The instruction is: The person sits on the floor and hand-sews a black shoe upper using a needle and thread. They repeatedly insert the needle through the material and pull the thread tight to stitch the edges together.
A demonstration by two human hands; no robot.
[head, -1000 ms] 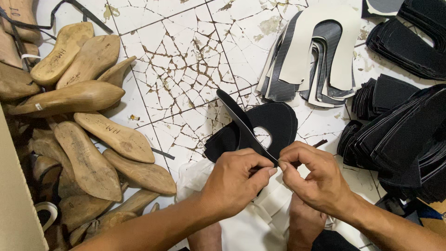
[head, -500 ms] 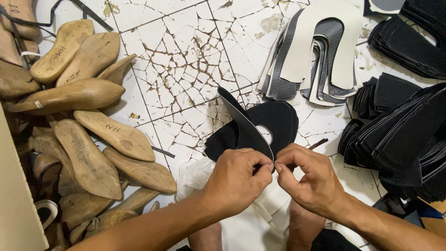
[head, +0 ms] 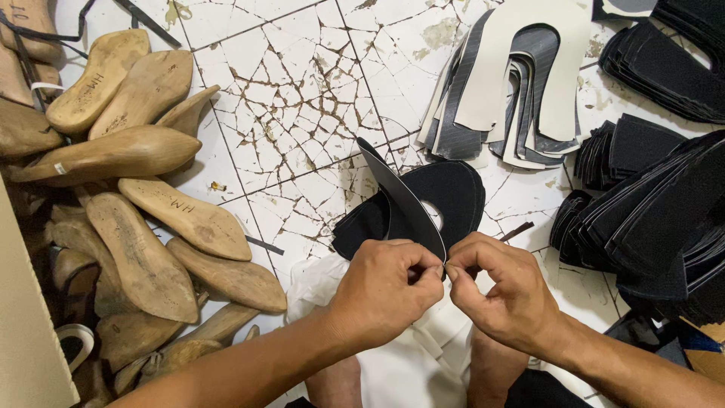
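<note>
My left hand (head: 385,291) and my right hand (head: 502,291) meet fingertip to fingertip over my lap, both pinching the near end of a thin curved black shoe piece (head: 400,198). The piece stands on edge and rises away from me toward the upper left. Just behind it on the cracked white tile floor (head: 302,98) lies a small stack of black cut shoe pieces (head: 453,200). A white cloth (head: 408,355) covers my lap under the hands.
A heap of wooden shoe lasts (head: 128,204) fills the left side. Stacked U-shaped cream and grey pieces (head: 521,83) lie at the top right. Piles of black cut pieces (head: 657,219) line the right edge. A thin dark stick (head: 517,230) lies by my right hand.
Both hands have drawn closer together at the end of the black piece, and the piece has tilted a little more upright. Everything on the floor stays put.
</note>
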